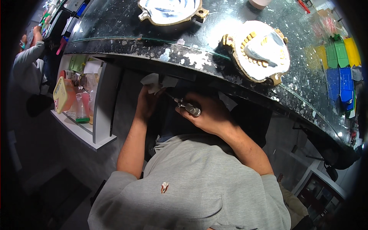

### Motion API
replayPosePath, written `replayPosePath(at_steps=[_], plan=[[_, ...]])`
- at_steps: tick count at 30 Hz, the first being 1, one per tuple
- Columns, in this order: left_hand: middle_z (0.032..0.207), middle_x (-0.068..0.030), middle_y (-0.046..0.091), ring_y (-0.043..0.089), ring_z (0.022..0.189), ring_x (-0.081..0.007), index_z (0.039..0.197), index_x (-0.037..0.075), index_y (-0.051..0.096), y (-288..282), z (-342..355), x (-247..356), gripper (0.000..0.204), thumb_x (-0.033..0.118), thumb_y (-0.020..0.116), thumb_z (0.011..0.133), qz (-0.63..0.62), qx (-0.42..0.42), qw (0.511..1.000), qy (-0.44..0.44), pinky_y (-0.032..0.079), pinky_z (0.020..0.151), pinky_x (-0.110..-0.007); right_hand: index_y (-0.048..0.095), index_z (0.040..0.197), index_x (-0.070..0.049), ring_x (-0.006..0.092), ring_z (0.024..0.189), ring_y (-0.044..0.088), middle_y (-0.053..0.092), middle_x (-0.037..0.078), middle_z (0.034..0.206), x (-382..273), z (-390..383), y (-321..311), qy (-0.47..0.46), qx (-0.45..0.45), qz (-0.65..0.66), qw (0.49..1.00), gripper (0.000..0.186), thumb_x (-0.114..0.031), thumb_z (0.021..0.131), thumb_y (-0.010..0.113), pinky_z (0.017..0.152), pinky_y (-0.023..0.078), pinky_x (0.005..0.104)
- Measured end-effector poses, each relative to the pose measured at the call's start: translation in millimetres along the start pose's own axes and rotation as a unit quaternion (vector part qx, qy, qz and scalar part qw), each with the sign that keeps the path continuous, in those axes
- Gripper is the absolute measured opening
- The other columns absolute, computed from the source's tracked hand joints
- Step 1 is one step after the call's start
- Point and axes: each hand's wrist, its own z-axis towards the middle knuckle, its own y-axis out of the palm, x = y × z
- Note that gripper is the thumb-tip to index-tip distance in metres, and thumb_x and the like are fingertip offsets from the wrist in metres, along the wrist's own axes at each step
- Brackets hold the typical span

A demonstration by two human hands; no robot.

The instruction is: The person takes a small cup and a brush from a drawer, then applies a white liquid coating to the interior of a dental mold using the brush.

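Below the bench edge, my left hand (145, 102) is closed around a white, plaster-like piece (151, 80); its far side is partly in shadow. My right hand (210, 113) grips a silver metal rotary handpiece (191, 108), its thin tip directed left toward the white piece. Whether the tip touches the piece I cannot tell. On the bench above my right hand sits a brass-coloured denture flask half (281, 76) filled with white plaster, a row of yellowish teeth (251, 57) set in it. Another flask half (172, 21) with white plaster lies farther left.
The black bench (134, 34) has a worn, plaster-spotted edge above my hands. At left, an open drawer (100, 115) holds a yellow tub (64, 96) and bags. Green bins (337, 53) and blue bins (341, 88) stand far right. Another person's arm (32, 50) shows far left.
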Motion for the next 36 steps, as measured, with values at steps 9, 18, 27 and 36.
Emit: replayPosePath(at_steps=[9, 18, 27, 36], plan=[[0.103, -0.0140, 0.060, 0.062, 0.097, -0.0266, 0.111, 0.003, 0.052, 5, -8, 1, 0.046, 0.010, 0.080, 0.075, 0.562, 0.068, 0.747, 0.347, 0.050, 0.079, -0.037, 0.067, 0.098, -0.009, 0.0228, 0.070, 0.068, 0.069, 0.009, 0.079, -5, -4, -6, 0.009, -0.044, -0.004, 0.999, 0.034, -0.040, 0.086, 0.070, 0.064, 0.052, 0.0337], [0.109, -0.0148, 0.056, 0.055, 0.104, -0.0359, 0.115, 0.003, 0.054, -9, 2, 11, 0.053, 0.001, 0.077, 0.067, 0.676, -0.002, 0.527, 0.515, 0.046, 0.089, -0.044, 0.065, 0.106, -0.006, 0.0250, 0.078, 0.070, 0.071, 0.012, 0.089, -9, -9, -11, 0.002, -0.027, 0.012, 1.000, 0.041, -0.041, 0.085, 0.072, 0.070, 0.056, 0.0349], [0.095, -0.0113, 0.061, 0.059, 0.091, -0.0287, 0.109, 0.005, 0.055, 30, -15, -1, 0.040, 0.015, 0.079, 0.078, 0.520, 0.138, 0.769, 0.346, 0.049, 0.079, -0.041, 0.065, 0.107, -0.005, 0.0242, 0.081, 0.071, 0.071, 0.012, 0.091, -7, -10, -12, 0.031, -0.049, 0.008, 0.998, 0.042, -0.042, 0.085, 0.072, 0.071, 0.056, 0.0341], [0.093, -0.0069, 0.061, 0.064, 0.088, -0.0227, 0.105, 0.008, 0.057, -12, 7, -3, 0.028, 0.025, 0.070, 0.087, -0.019, 0.065, 0.998, -0.006, 0.052, 0.080, -0.035, 0.065, 0.105, -0.007, 0.0248, 0.079, 0.071, 0.071, 0.012, 0.088, -13, -10, -11, 0.035, -0.059, -0.025, 0.997, 0.040, -0.041, 0.085, 0.072, 0.070, 0.056, 0.0338]])
